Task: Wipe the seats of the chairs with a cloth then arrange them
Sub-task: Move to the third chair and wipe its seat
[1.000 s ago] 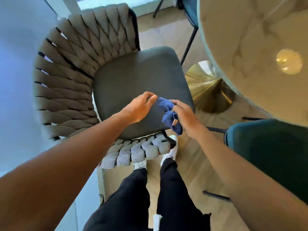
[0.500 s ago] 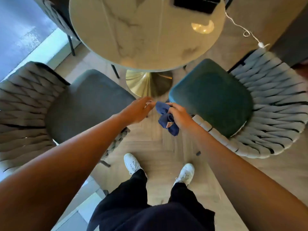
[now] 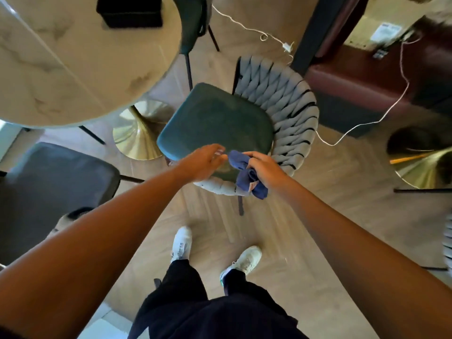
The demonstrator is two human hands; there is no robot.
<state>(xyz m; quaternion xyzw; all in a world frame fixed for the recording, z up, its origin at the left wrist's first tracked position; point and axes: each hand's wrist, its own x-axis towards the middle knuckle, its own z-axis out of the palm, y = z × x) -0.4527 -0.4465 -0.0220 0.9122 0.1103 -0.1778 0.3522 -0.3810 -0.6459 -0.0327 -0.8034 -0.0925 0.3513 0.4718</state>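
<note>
Head view, looking down: right hand [image 3: 265, 171] gripping bunched blue cloth [image 3: 247, 173], fingers curled round it, loose end hanging below the fist. Left hand [image 3: 203, 165] just beside the cloth, fingers relaxed and spread, holding nothing; whether fingertips touch the cloth's upper corner, cannot tell.

Key relation: teal seat [image 3: 215, 123] directly ahead of and below both hands, just past the fingertips. Both hands over the seat's near edge, cloth over the near-right corner by the woven armrest. Cloth apparently not yet on the cushion, though contact is hard to judge from this angle. Seat's long axis running diagonally, from near-left up to far-right toward the woven grey backrest [image 3: 291, 111]. Right hand already carrying the cloth, so nearer for the wipe; left hand free to spread the cloth or steady the chair. Likely next move: down and forward onto the cushion, then strokes toward the backrest.

Counts:
- Cloths: one.
- Chairs in view: three. Teal seat in front, grey seat [image 3: 53, 179] at near left, dark chair [image 3: 193, 20] across the counter, mostly hidden.
- Marble counter [image 3: 73, 69]: one, on gold pedestal base [image 3: 137, 135]; black box [image 3: 129, 11] on top.
- Second gold base [image 3: 425, 167] at right edge, its top out of frame.
- White cable [image 3: 367, 121] trailing on the floor behind the teal chair.
</note>
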